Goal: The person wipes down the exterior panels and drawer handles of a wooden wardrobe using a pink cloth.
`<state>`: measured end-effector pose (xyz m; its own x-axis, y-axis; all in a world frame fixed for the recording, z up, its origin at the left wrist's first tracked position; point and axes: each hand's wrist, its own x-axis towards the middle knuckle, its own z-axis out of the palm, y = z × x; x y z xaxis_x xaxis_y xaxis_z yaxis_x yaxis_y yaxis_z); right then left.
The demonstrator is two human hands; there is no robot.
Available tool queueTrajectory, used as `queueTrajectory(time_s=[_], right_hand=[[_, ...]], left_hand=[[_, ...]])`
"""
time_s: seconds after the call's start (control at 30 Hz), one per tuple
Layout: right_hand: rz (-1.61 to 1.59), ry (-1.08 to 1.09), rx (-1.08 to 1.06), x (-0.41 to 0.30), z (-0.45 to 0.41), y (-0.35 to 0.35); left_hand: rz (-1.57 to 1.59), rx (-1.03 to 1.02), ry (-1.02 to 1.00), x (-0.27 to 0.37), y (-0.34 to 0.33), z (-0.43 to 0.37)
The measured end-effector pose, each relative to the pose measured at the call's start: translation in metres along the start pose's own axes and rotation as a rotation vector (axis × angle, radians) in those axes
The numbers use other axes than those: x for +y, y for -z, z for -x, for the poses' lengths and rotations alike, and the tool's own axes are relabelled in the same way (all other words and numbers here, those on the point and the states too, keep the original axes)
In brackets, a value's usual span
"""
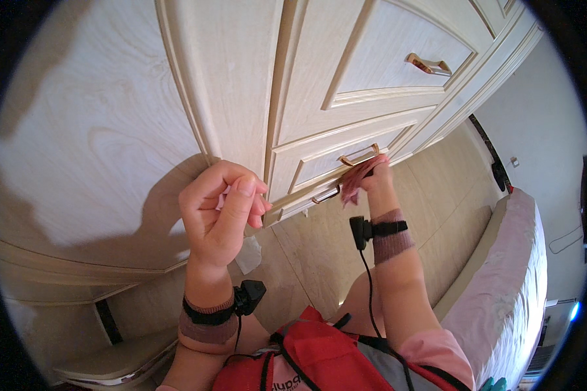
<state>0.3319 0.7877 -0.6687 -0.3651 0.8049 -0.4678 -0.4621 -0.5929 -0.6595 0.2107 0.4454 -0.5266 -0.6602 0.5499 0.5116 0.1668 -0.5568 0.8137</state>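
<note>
My right hand [379, 176] grips a dusty-pink cloth [354, 181] at the front of a pale wood-grain cabinet. The cloth lies against the brass-coloured handle [359, 157] of a drawer [323, 168] and hangs below it. Just under the cloth is a second, lower drawer handle [326, 194]. My left hand [222, 215] is loosely curled beside the cabinet's corner post [235, 107], thumb across the bent fingers. I see nothing held in it, and it casts a shadow on the cabinet's side panel [117, 146].
Above the drawers is a cabinet door [396, 49] with a brass-coloured handle [428, 65]. A whitish scrap [249, 255] lies on the tiled floor [293, 264]. A bed [504, 273] stands at right, a padded seat [122, 359] at lower left. Cables run from both wrist-strapped devices.
</note>
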Motion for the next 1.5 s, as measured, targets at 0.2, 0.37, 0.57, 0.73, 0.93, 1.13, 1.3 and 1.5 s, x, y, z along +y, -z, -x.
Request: queueTrajectory(time_s=[0.2, 0.37, 0.57, 0.73, 0.93, 1.13, 1.3, 1.5], right_hand=[[-0.525, 0.43, -0.217, -0.009, -0.042, 0.021], [-0.175, 0.603, -0.053, -0.007, -0.04, 0.025], [0.183, -0.201, 0.041, 0.027, -0.074, 0.086], [0.089, 0.001, -0.028, 0.074, -0.113, 0.111], [-0.727, 0.244, -1.202, 0.006, -0.148, 0.147], [0.095, 0.497, -0.028, 0.044, -0.054, 0.055], [0.081, 0.114, -0.136, 0.072, -0.112, 0.137], [0.094, -0.239, -0.042, 0.153, -0.023, 0.076]], left_hand=[[-0.063, 0.017, 0.025, 0.0, 0.0, 0.002], [-0.026, 0.032, -0.002, -0.004, -0.003, 0.003], [-0.071, 0.04, -0.014, 0.001, -0.008, 0.0], [-0.082, 0.029, -0.007, -0.002, -0.005, 0.0], [-0.024, 0.027, -0.006, -0.004, -0.011, 0.0], [-0.061, 0.052, -0.038, -0.006, 0.003, 0.005], [-0.018, 0.037, -0.075, -0.006, -0.007, 0.003], [-0.048, 0.049, -0.069, -0.009, 0.005, 0.005]])
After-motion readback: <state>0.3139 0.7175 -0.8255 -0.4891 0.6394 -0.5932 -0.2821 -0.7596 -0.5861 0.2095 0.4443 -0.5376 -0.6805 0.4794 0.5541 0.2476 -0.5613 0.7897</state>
